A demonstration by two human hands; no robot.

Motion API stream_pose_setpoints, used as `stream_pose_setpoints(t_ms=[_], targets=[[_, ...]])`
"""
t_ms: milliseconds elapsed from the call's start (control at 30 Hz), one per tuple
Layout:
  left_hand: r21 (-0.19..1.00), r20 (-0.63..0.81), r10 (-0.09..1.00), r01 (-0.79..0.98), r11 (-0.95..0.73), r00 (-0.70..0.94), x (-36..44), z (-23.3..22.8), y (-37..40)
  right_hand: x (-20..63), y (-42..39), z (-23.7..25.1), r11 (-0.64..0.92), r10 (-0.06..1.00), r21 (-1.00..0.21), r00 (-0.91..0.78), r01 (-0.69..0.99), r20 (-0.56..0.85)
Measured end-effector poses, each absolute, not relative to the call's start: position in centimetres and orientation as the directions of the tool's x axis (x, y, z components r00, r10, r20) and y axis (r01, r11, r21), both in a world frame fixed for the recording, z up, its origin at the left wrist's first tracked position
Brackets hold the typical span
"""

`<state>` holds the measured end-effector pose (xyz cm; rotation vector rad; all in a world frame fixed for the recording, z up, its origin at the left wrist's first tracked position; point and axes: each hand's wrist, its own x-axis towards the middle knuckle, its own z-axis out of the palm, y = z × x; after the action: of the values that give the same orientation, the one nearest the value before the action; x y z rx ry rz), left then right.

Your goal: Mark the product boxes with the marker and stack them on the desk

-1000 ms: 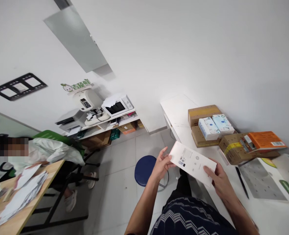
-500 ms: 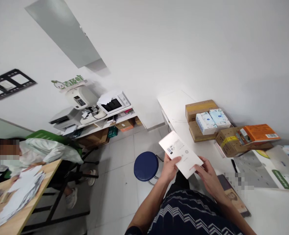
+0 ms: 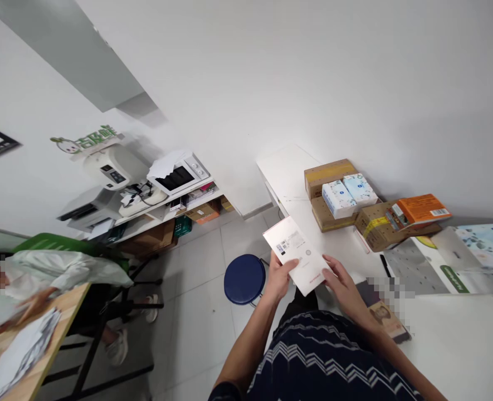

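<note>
A flat white box (image 3: 293,250) with a printed label, small codes and red lettering is held at a slant in front of my body. My left hand (image 3: 280,277) is closed around its left edge, thumb lying on the printed face. At the lower right edge, my right hand (image 3: 338,281) grips the box with thumb and fingers. The fingers underneath are hidden. Just right of my right hand, a dark book or folder with a portrait (image 3: 382,312) lies on the white table (image 3: 459,345).
Cardboard boxes (image 3: 327,214), tissue packs (image 3: 338,199) and an orange box (image 3: 424,210) stand along the wall. A blue round stool (image 3: 244,279) is left of my hands. Farther left, a person's sleeve (image 3: 62,270) shows at a wooden table (image 3: 68,312), near a microwave (image 3: 179,177).
My view has turned a little, so the room appears shifted left. The white box remains in both hands; my right thumb has slid from its face toward its edge.
</note>
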<state>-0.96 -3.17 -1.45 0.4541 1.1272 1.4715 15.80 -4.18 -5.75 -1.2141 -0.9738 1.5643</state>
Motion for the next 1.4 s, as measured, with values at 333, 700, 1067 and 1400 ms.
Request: stream_pose_setpoints(t_ms=[333, 700, 1067, 1400], targets=[[0.92, -0.197, 0.944, -0.383, 0.085, -0.263, 0.5, -1.7, -3.4, 15.5, -4.9, -8.9, 0.055, 0.977, -0.964, -0.212, 0.259, -0.001], [0.995, 0.002, 0.957, -0.095, -0.031, -0.289, -4.7, 0.6, -1.6, 18.2, -5.8, -5.8, -0.353, 0.877, -0.888, -0.436, -0.294, -0.204], [0.992, 0.056, 0.981, -0.1, -0.076, -0.185, -6.3, 1.7, -0.9, 18.0, -6.2, -3.4, -0.735, 0.678, -0.439, -0.581, -0.517, -0.45], [0.69, 0.577, 0.812, 0.476, -0.545, 0.094, -5.1, 6.1, -4.5, 18.1, -5.0, -4.9, -0.669, 0.741, -0.542, -0.508, -0.508, -0.438]])
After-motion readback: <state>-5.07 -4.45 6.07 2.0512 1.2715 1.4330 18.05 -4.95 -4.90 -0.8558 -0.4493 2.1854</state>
